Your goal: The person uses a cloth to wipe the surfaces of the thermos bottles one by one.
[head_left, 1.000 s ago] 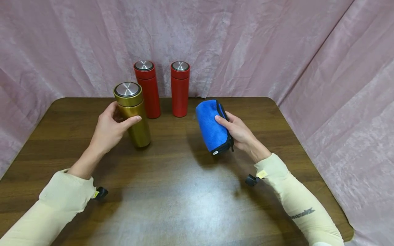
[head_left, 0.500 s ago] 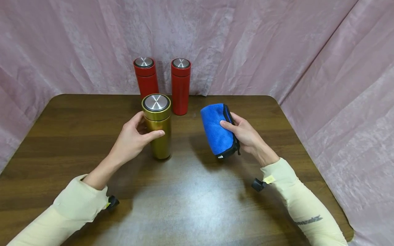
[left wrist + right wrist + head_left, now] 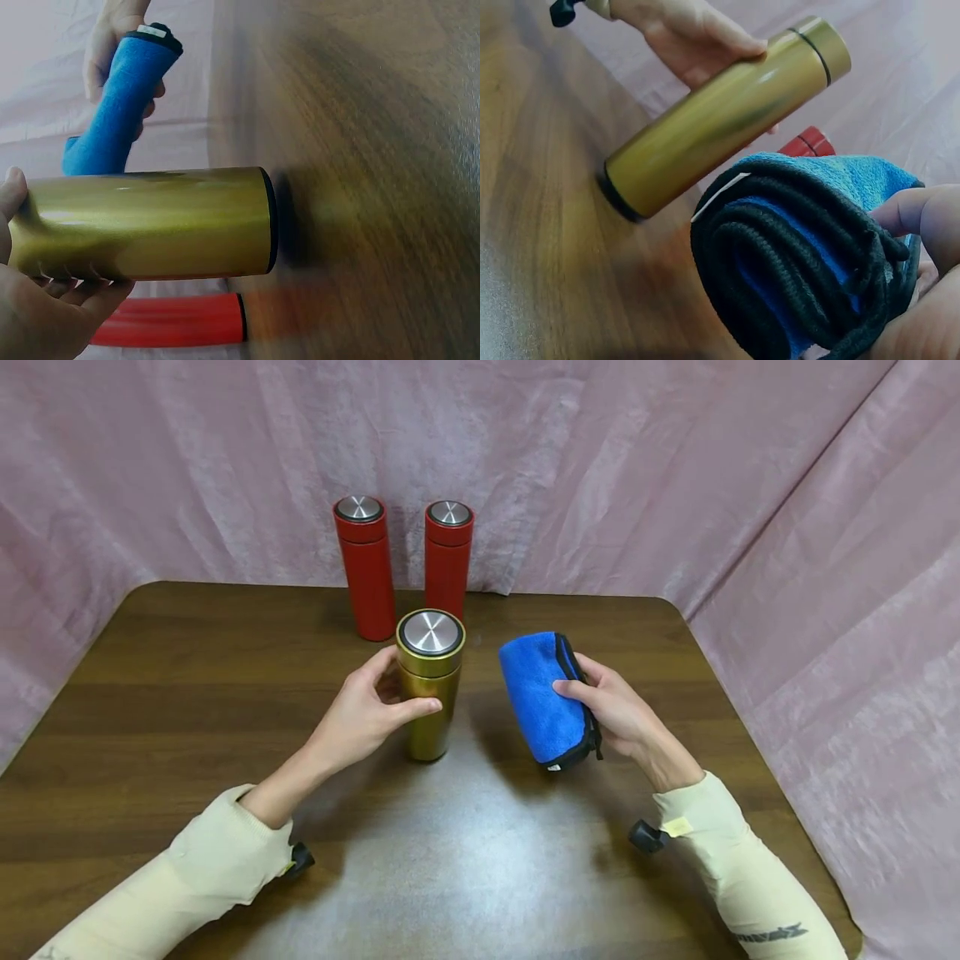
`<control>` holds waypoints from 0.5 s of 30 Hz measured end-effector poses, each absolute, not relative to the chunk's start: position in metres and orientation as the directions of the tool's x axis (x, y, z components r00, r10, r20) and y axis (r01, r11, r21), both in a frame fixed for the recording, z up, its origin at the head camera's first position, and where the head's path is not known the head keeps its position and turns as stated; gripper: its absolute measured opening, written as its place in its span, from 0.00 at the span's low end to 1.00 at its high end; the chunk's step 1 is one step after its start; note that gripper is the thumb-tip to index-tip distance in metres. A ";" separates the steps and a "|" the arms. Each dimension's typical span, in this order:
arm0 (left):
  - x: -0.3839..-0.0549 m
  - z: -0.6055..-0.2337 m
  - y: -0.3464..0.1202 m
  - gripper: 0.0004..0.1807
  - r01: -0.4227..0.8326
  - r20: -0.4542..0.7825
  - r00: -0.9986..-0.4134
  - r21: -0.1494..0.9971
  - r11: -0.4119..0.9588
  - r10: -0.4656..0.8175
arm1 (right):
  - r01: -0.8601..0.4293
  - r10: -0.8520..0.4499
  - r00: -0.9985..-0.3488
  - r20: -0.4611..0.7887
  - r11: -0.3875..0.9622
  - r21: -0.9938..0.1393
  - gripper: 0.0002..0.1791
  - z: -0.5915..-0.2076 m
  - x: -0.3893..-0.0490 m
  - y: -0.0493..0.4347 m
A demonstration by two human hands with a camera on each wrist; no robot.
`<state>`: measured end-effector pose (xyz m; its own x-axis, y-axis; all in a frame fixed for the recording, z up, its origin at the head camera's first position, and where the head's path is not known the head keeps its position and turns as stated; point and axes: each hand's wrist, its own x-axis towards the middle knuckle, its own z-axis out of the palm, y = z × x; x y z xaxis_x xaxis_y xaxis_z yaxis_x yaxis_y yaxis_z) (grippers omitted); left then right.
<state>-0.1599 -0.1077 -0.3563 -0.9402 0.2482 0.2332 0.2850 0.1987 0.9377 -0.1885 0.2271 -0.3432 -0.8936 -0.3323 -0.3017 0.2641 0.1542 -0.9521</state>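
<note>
A gold thermos bottle [image 3: 431,693] with a silver lid stands upright in the head view, gripped around its upper body by my left hand [image 3: 363,714]. In the left wrist view a narrow dark gap shows between the base of the gold thermos [image 3: 165,225] and the tabletop. My right hand [image 3: 618,710] pinches a folded blue cloth [image 3: 543,697] with black edging, thumb on top. From the right wrist view, the rolled layers of the cloth [image 3: 795,255] show end-on, near the gold bottle.
Two red thermos bottles, a left one [image 3: 367,577] and a right one [image 3: 448,564], stand toward the back of the wooden table [image 3: 187,693]. The gold bottle partly covers the right one. A pink curtain [image 3: 600,468] hangs behind and along the right side.
My left hand has carried the gold thermos to the right and nearer to me, toward the cloth. The right hand, still holding the cloth, has shifted slightly right and nearer.
</note>
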 end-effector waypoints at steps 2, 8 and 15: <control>-0.159 -0.358 -0.105 0.37 0.281 0.227 -0.938 0.940 0.192 0.261 | 0.258 -0.339 -0.894 -0.294 0.149 -0.955 0.35 -0.342 -0.184 0.229; -0.156 -0.363 -0.102 0.37 0.276 0.220 -0.939 0.940 0.198 0.264 | 0.223 -0.355 -0.900 -0.252 0.120 -0.967 0.33 -0.336 -0.173 0.230; -0.158 -0.362 -0.104 0.36 0.276 0.226 -0.942 0.941 0.193 0.248 | 0.171 -0.355 -0.914 -0.195 0.098 -0.980 0.30 -0.327 -0.168 0.223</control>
<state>-0.1576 -0.1037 -0.3624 -0.9422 0.2475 0.2258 0.2764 0.1933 0.9414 -0.1681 0.2233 -0.3265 -0.9142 -0.3552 -0.1950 0.1709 0.0984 -0.9804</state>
